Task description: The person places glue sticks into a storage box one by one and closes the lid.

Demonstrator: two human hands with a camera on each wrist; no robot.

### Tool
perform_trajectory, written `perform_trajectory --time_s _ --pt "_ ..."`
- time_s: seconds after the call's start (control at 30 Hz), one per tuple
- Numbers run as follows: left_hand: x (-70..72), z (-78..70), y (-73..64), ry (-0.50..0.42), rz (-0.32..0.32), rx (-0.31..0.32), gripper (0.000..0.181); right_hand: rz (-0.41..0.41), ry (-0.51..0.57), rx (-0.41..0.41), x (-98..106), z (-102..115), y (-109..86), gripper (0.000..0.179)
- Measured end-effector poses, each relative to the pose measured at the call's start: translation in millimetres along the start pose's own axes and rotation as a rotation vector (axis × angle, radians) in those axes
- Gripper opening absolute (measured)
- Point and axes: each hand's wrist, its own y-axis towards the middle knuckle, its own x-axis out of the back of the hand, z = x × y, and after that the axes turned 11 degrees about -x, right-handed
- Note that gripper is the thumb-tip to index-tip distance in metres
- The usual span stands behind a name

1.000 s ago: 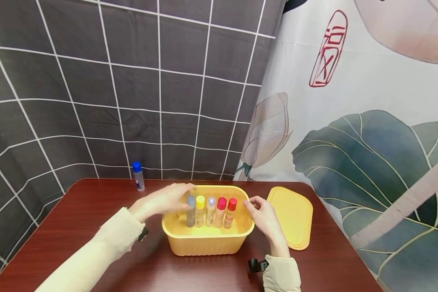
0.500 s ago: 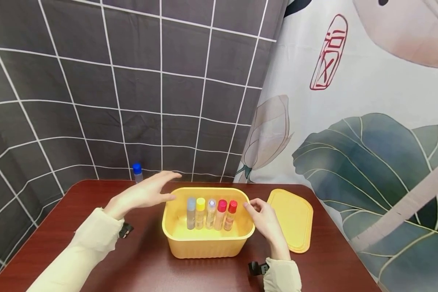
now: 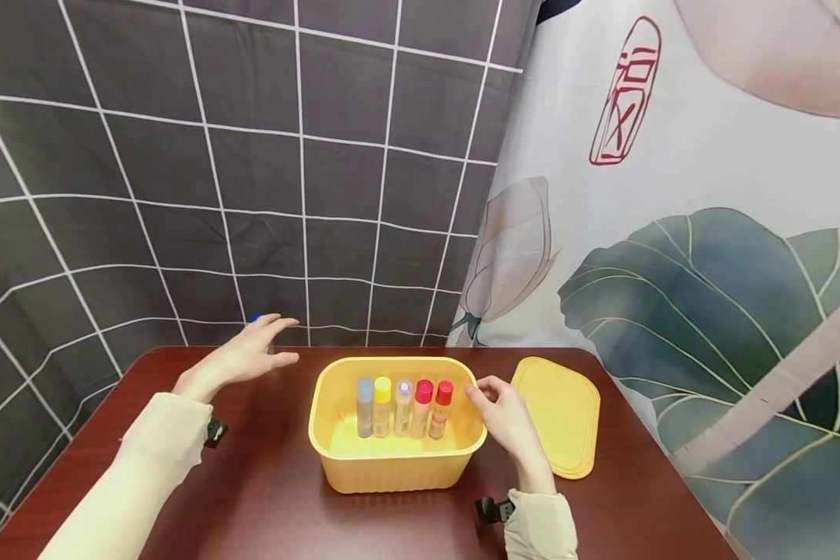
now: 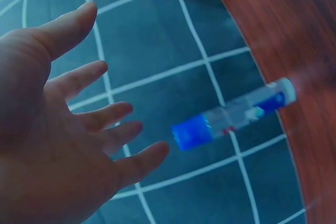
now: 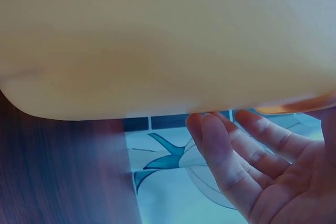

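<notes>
The reddish-brown counter [image 3: 364,529] carries everything here. On it, near the middle, sits the yellow tub [image 3: 395,476], upright and uncovered. It looks like thin moulded plastic, so I'd guess it is light, fairly stiff and apt to slide if nudged; its turned-out rim seems the natural place to steady it. The matching yellow lid [image 3: 563,420] lies flat to the right of it, likely light and a little bendy.

The right hand [image 3: 507,416] pinches the tub's right end, thumb at the rim, fingers along the outside. The left hand [image 3: 234,362] hangs with nothing in it, fingers spread and thumb well away from them.

In the tub, five capped bottles [image 3: 402,408] stand side by side; whether they lean on the far wall I can't tell. The blue-capped bottle [image 4: 236,114] is by the counter's far left edge, largely hidden behind the left hand from above; the wrist view shows it whole, the little finger close to its cap, though contact is hard to judge. It looks slim, light, smooth and rather slippery, hard-walled more than fragile. Thumb and fingers round the clear barrel, below the cap, should hold best; pushed at the top, it could tip.
</notes>
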Motion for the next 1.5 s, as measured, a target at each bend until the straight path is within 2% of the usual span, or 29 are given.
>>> perform_trajectory --time_s 0.27,0.5,0.77,0.9,1.2,1.5 --pt "0.7 21.8 -0.9 0.018 -0.001 0.108 0.060 0.008 0.003 0.016 0.0 2.8 0.7 0.021" --pt "2.2 30.6 -1.0 -0.001 -0.009 0.189 0.070 0.016 -0.008 0.008 1.9 3.1 0.3 0.024" --pt "-4.2 51.0 9.7 -0.046 -0.064 0.187 0.073 0.023 0.001 -0.014 2.8 3.5 0.6 0.024" --pt "-7.7 59.8 13.8 -0.093 -0.080 0.215 0.072 0.024 -0.004 -0.020 3.1 3.5 1.0 0.024" --pt "-18.7 69.2 22.3 -0.201 -0.190 0.351 0.071 0.027 0.005 -0.002 3.0 2.0 1.8 0.025" --pt "-31.3 67.8 26.0 -0.228 -0.315 0.507 0.063 0.040 -0.004 -0.014 3.7 2.4 2.9 0.025"
